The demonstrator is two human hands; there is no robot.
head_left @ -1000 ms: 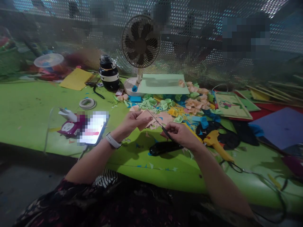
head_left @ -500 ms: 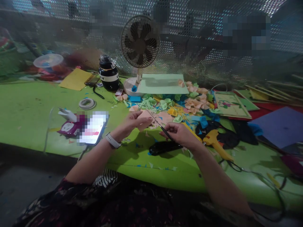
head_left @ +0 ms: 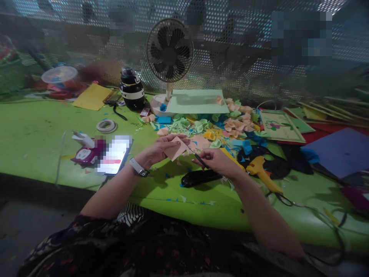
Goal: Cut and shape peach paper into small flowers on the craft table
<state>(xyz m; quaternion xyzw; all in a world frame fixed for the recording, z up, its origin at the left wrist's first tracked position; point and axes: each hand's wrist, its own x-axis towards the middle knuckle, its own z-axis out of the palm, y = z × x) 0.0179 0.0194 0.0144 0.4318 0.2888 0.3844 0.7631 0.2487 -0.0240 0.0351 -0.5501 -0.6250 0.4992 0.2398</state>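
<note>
A small peach paper piece [head_left: 175,149] is pinched by my left hand [head_left: 157,149], its corner pointing down and toward me. My right hand [head_left: 215,161] is closed around dark-handled scissors [head_left: 199,158], their thin blades pointing left at the paper's right edge. Whether the blades touch the paper I cannot make out. Beneath my right hand lies a shiny black stapler-like object [head_left: 198,179]. Just beyond both hands is more peach paper [head_left: 201,142], among cut scraps and folded pieces in green, blue, yellow and peach [head_left: 201,125].
A fan [head_left: 170,54] and a dark bottle [head_left: 132,90] stand at the back. To the left are a lit phone [head_left: 117,156] and a tape roll [head_left: 106,125]. A yellow glue gun [head_left: 262,171] with its cord and a purple sheet [head_left: 340,152] lie to the right.
My left hand has turned the peach paper, so a corner now faces down toward me. The scissors have drawn back slightly right from across the paper to its edge.
</note>
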